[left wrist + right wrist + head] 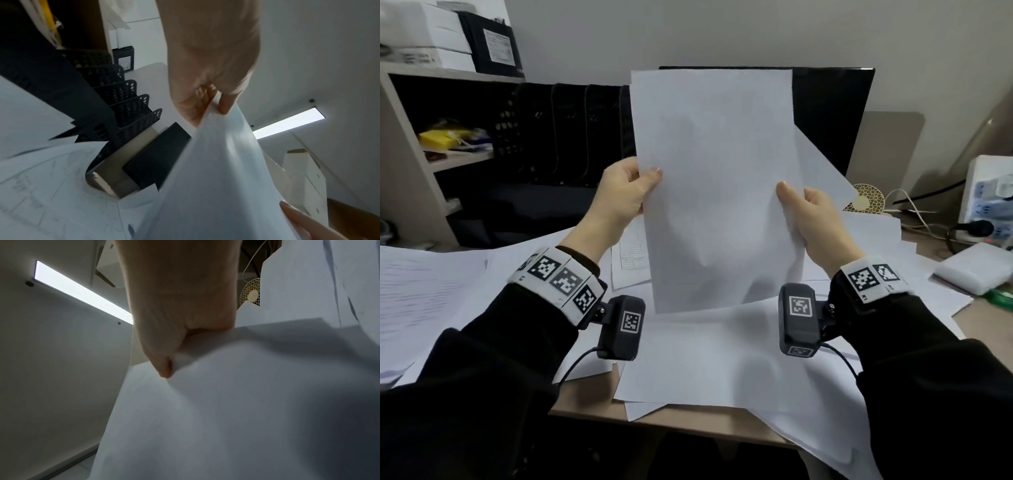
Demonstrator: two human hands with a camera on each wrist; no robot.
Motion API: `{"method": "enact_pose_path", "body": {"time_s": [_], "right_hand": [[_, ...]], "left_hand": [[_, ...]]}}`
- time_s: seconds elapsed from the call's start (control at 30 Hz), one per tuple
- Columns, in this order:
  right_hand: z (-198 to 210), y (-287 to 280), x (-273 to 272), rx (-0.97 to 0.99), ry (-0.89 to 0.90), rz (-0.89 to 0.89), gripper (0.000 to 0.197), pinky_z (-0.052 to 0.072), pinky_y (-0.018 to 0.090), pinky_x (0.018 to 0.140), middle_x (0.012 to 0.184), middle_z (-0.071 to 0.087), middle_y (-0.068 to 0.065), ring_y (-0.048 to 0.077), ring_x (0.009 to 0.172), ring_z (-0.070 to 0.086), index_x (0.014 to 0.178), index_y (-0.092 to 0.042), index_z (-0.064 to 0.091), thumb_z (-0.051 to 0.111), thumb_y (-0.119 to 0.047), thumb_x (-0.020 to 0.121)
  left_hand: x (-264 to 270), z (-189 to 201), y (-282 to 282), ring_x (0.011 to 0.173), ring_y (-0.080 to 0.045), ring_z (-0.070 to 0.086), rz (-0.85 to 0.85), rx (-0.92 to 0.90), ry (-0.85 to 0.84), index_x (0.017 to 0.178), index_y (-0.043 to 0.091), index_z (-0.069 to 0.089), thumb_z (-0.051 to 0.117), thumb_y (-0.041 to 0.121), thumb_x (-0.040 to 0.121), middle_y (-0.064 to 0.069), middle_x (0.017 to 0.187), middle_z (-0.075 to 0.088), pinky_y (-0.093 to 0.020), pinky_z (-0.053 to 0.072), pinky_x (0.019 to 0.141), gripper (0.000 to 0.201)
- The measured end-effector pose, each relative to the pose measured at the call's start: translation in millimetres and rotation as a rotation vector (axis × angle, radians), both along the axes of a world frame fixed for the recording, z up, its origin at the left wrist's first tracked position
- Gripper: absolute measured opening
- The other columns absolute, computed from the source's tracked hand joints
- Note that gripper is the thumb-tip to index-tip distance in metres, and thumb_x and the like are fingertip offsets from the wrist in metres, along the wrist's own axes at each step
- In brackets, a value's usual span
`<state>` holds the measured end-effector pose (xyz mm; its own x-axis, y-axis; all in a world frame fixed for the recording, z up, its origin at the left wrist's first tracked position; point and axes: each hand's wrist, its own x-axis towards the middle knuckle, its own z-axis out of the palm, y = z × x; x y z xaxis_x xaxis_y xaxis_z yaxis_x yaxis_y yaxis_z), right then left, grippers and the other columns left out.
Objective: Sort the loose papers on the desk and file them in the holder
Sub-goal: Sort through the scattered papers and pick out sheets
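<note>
Sorting step — left hand (621, 192) and right hand (813, 219) each pinch the raised papers (717, 178); next, square them and steer toward the holder (565, 133).

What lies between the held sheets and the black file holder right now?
Only the left hand, gripping the held sheets' left edge. Past it, the head view shows open air up to the black file holder.
</note>
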<state>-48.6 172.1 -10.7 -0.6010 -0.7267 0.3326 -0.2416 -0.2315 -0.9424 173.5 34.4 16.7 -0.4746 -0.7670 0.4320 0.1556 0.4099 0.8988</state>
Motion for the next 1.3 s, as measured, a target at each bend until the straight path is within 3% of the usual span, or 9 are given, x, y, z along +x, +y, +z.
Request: {"method": "enact_pose_path", "body": {"time_s": [0.17, 0.23, 0.4, 0.6, 0.7, 0.87, 1.03, 1.13, 1.3], "right_hand": [[-3.8, -4.6, 3.4, 0.066, 0.060, -0.054, 0.014, 0.044, 0.019, 0.051, 0.071, 0.065, 0.001, 0.009, 0.057, 0.060, 0.080, -0.010, 0.067, 0.062, -0.020, 0.089], [-3.3, -6.7, 5.0, 0.063, 0.051, -0.135, 0.024, 0.041, 0.024, 0.055, 0.068, 0.059, 0.005, 0.015, 0.059, 0.054, 0.077, -0.003, 0.066, 0.070, -0.027, 0.079], [-2.3, -17.3, 15.6, 0.029, 0.047, -0.156, 0.035, 0.033, 0.034, 0.060, 0.069, 0.048, 0.013, 0.021, 0.064, 0.042, 0.079, 0.001, 0.065, 0.063, -0.033, 0.085], [-7.4, -35.7, 9.3, 0.074, -0.172, -0.264, 0.044, 0.021, 0.027, 0.051, 0.057, 0.022, 0.001, 0.015, 0.049, 0.024, 0.055, -0.018, 0.030, 0.054, -0.018, 0.092], [-8.2, -41.6, 18.4, 0.166, -0.277, -0.244, 0.038, 0.027, 0.017, 0.035, 0.058, 0.027, 0.005, 0.010, 0.039, 0.032, 0.058, -0.012, 0.034, 0.047, -0.004, 0.093], [-12.8, -64.5, 45.4, 0.232, -0.346, -0.123, 0.021, 0.039, 0.033, 0.060, 0.069, 0.046, 0.008, 0.019, 0.064, 0.046, 0.068, -0.006, 0.051, 0.055, -0.013, 0.087], [-11.6, -89.0, 89.4, 0.286, -0.208, 0.050, 0.023, 0.035, 0.031, 0.060, 0.072, 0.041, 0.008, 0.021, 0.068, 0.043, 0.066, -0.016, 0.044, 0.050, -0.017, 0.088], [-15.3, -103.5, 117.4, 0.327, -0.076, 0.113, 0.017, 0.041, 0.030, 0.064, 0.078, 0.051, 0.011, 0.021, 0.069, 0.051, 0.079, -0.010, 0.052, 0.046, -0.019, 0.092], [-33.3, -127.2, 152.3, 0.455, 0.109, 0.224, 0.019, 0.043, 0.032, 0.076, 0.089, 0.057, 0.014, 0.025, 0.086, 0.055, 0.084, -0.004, 0.055, 0.041, -0.013, 0.093]], "left_hand": [[8.0, -4.2, -10.0, 0.081, -0.018, 0.071, 0.122, -0.148, 0.051, 0.082, 0.017, 0.069, 0.073, 0.016, 0.084, -0.001, 0.087, 0.073, -0.034, 0.058, 0.072, 0.004], [11.1, -4.0, -9.8, 0.072, -0.013, 0.071, 0.171, -0.155, 0.063, 0.077, 0.016, 0.069, 0.080, 0.020, 0.077, 0.001, 0.081, 0.073, -0.026, 0.055, 0.059, 0.012], [27.8, -3.8, -14.6, 0.061, -0.025, 0.048, 0.206, -0.157, 0.089, 0.070, -0.017, 0.049, 0.074, 0.057, 0.072, -0.013, 0.069, 0.054, -0.036, 0.039, 0.055, 0.078], [65.0, 0.7, -33.9, 0.062, -0.019, 0.051, 0.366, -0.069, 0.052, 0.063, 0.007, 0.046, 0.058, 0.030, 0.095, -0.008, 0.069, 0.053, -0.027, 0.042, 0.054, 0.041], [92.3, 3.3, -43.7, 0.069, -0.013, 0.063, 0.421, -0.035, 0.009, 0.074, 0.012, 0.058, 0.056, 0.026, 0.097, -0.001, 0.080, 0.065, -0.025, 0.052, 0.059, 0.027], [141.0, 5.7, -55.7, 0.066, -0.021, 0.054, 0.589, -0.051, -0.064, 0.080, -0.004, 0.063, 0.066, 0.046, 0.079, -0.011, 0.076, 0.059, -0.033, 0.043, 0.062, 0.050], [169.1, 1.4, -53.0, 0.050, -0.017, 0.038, 0.692, -0.116, -0.227, 0.058, 0.006, 0.050, 0.066, 0.033, 0.087, 0.002, 0.051, 0.047, -0.028, 0.026, 0.051, 0.043], [183.9, -7.4, -61.1, 0.057, -0.022, 0.037, 0.726, -0.094, -0.317, 0.066, 0.005, 0.053, 0.063, 0.035, 0.089, -0.012, 0.061, 0.043, -0.029, 0.024, 0.054, 0.039], [195.5, -16.2, -70.8, 0.062, -0.024, 0.041, 0.729, 0.136, -0.650, 0.070, 0.006, 0.046, 0.048, 0.029, 0.097, -0.011, 0.071, 0.045, -0.030, 0.025, 0.051, 0.035]]}}
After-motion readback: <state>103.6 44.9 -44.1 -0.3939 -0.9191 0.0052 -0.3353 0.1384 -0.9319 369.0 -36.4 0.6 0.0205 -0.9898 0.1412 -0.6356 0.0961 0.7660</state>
